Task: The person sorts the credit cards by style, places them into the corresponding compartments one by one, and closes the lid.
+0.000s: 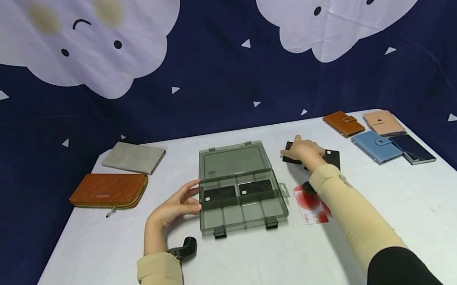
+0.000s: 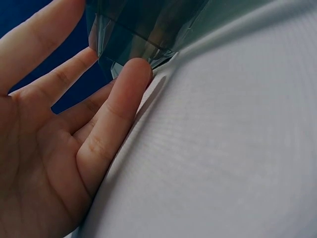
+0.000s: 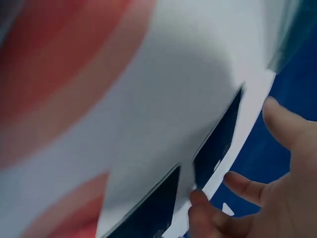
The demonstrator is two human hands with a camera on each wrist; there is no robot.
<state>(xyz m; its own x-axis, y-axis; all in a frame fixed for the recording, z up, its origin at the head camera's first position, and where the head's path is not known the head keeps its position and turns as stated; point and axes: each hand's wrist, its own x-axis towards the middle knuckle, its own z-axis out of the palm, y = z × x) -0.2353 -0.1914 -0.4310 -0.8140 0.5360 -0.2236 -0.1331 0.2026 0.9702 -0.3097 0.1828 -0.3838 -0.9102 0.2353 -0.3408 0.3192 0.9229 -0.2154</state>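
Note:
A translucent grey-green divided plastic box [image 1: 243,214] lies with its lid [image 1: 233,160] raised at the back. Two black cards with chips, a left one [image 1: 214,195] and a right one [image 1: 257,187], lie in its back compartments. My left hand [image 1: 173,210] touches the box's left side with extended fingers and thumb, seen close in the left wrist view. My right hand [image 1: 306,152] is over a black card [image 1: 289,158] right of the box; in the right wrist view its thumb and fingers are spread near that card [image 3: 218,141]. Another black card [image 1: 332,158] lies beside it, partly covered.
Red-and-white cards [image 1: 309,207] lie right of the box, partly under my right forearm. At left sit a brown zip wallet [image 1: 107,190] and a grey wallet [image 1: 133,157]. At right are brown [image 1: 343,123], pink [image 1: 383,122] and blue [image 1: 373,145] wallets and a dark phone [image 1: 412,148].

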